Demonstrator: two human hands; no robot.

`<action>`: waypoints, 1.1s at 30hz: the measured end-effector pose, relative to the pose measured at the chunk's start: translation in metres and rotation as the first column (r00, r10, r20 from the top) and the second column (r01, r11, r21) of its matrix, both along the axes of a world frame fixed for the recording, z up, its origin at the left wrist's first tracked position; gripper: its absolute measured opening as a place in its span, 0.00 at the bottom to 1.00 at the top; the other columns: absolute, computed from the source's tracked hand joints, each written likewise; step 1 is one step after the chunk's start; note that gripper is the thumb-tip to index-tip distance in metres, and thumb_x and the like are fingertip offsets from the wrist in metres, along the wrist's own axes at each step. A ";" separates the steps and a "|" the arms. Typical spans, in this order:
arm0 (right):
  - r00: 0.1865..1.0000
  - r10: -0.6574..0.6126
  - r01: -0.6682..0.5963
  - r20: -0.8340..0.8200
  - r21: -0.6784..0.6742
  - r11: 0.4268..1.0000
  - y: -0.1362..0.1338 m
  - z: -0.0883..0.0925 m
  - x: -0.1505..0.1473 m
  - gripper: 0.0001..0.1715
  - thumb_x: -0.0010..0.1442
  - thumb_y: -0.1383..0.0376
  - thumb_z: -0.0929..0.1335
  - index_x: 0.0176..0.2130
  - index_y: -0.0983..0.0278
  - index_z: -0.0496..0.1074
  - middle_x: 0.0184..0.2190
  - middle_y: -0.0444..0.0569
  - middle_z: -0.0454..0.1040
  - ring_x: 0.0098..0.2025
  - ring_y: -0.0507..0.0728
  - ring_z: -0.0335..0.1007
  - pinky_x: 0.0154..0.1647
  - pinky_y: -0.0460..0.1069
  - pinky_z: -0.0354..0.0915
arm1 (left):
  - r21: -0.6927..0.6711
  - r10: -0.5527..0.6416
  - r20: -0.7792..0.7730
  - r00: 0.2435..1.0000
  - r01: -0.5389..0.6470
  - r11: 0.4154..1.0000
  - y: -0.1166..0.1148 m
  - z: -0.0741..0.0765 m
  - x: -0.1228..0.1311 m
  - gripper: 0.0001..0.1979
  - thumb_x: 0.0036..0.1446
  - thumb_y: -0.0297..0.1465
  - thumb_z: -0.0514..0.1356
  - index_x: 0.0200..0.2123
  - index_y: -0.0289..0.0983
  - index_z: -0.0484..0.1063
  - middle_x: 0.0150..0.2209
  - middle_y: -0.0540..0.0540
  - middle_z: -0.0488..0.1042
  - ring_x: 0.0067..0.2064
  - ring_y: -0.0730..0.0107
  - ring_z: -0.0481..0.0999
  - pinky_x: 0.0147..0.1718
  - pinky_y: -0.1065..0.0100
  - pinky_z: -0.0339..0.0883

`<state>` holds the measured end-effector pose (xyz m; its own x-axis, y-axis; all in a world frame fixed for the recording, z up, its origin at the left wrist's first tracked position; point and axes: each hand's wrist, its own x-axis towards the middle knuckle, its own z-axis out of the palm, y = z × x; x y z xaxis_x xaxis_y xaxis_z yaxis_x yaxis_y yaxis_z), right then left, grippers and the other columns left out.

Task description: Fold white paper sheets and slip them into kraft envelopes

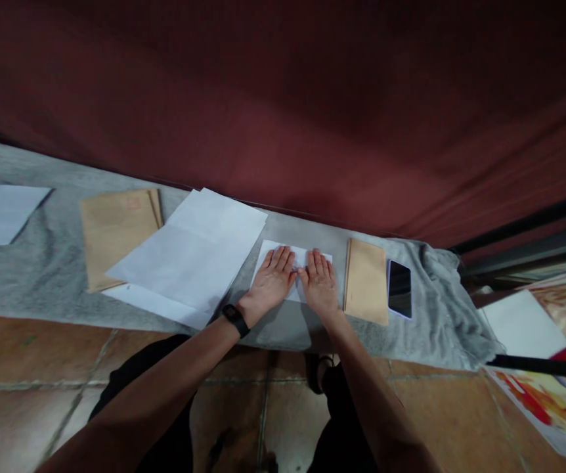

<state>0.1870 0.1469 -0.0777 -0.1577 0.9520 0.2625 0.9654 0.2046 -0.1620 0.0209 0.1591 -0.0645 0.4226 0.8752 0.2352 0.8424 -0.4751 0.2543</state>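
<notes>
Left hand: lying flat on the small white paper, fingers extending, gripping nothing.
Right hand: resting likewise, open-palmed.
Small white paper: lying between large white sheets and brown envelopes.
Smoothing: bearing down evenly is probably preventing wrinkles.

Dim light leaves the dark red backdrop nearly black up top, the right edge stretched.
</notes>
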 end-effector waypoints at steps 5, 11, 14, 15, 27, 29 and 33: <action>1.000 -0.018 0.018 0.020 -0.006 1.000 -0.005 -0.001 0.003 0.37 0.76 0.54 0.57 0.72 0.76 0.56 0.73 0.67 0.56 0.75 0.67 0.52 0.74 0.64 0.51 | -0.028 -0.001 -0.012 1.000 0.001 1.000 -0.004 0.005 -0.002 0.28 0.72 0.34 0.45 0.68 0.29 0.63 0.71 0.30 0.61 0.74 0.50 0.57 0.71 0.45 0.46; 1.000 -0.010 0.010 0.023 0.026 1.000 -0.009 -0.004 0.007 0.38 0.76 0.53 0.56 0.72 0.76 0.56 0.72 0.68 0.57 0.75 0.66 0.52 0.73 0.64 0.52 | -0.063 0.056 -0.039 0.998 -0.058 0.996 -0.011 0.011 -0.003 0.26 0.72 0.35 0.46 0.69 0.36 0.62 0.72 0.32 0.59 0.74 0.46 0.56 0.69 0.33 0.41; 1.000 -0.018 0.018 0.019 0.036 0.999 -0.012 -0.004 0.008 0.37 0.76 0.54 0.56 0.72 0.76 0.57 0.72 0.68 0.58 0.74 0.67 0.53 0.72 0.65 0.52 | -0.085 0.112 -0.069 0.991 -0.118 0.989 -0.015 0.017 -0.001 0.27 0.72 0.37 0.47 0.69 0.35 0.62 0.74 0.33 0.56 0.74 0.41 0.55 0.68 0.31 0.43; 1.000 -0.022 0.022 0.019 0.034 0.999 -0.014 -0.003 0.007 0.36 0.76 0.54 0.56 0.71 0.75 0.57 0.72 0.68 0.58 0.74 0.67 0.53 0.72 0.65 0.52 | -0.091 0.132 -0.080 0.988 -0.139 0.986 -0.016 0.020 -0.001 0.27 0.72 0.37 0.47 0.69 0.34 0.62 0.74 0.33 0.55 0.74 0.40 0.55 0.68 0.31 0.45; 0.999 0.045 -0.043 0.013 -0.127 0.991 -0.047 0.022 -0.008 0.31 0.76 0.60 0.58 0.72 0.69 0.60 0.74 0.58 0.55 0.75 0.65 0.53 0.75 0.62 0.49 | -0.173 0.373 -0.076 0.925 -0.381 0.909 -0.029 0.047 -0.020 0.30 0.68 0.39 0.53 0.68 0.31 0.62 0.70 0.28 0.63 0.65 0.42 0.69 0.58 0.48 0.68; 0.995 0.103 -0.102 0.003 -0.152 0.983 -0.051 0.025 -0.010 0.31 0.76 0.58 0.58 0.72 0.70 0.59 0.74 0.58 0.55 0.75 0.65 0.53 0.76 0.63 0.48 | -0.155 0.372 -0.058 0.926 -0.377 0.913 -0.031 0.041 -0.024 0.29 0.67 0.38 0.54 0.68 0.32 0.63 0.67 0.28 0.67 0.63 0.41 0.70 0.57 0.48 0.69; 0.969 0.246 -0.244 -0.010 -0.173 0.954 -0.064 0.027 -0.018 0.38 0.74 0.49 0.62 0.72 0.69 0.59 0.75 0.60 0.53 0.76 0.66 0.50 0.76 0.66 0.47 | -0.188 0.353 0.116 0.928 -0.329 0.926 -0.022 0.033 -0.036 0.28 0.66 0.38 0.55 0.65 0.30 0.65 0.51 0.32 0.79 0.56 0.47 0.76 0.57 0.51 0.67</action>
<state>0.1686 0.0831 -0.0503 -0.3934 0.9144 0.0952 0.8912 0.4047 -0.2047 -0.0147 0.1373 -0.0317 0.0636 0.9914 0.1143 0.8938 -0.1075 0.4354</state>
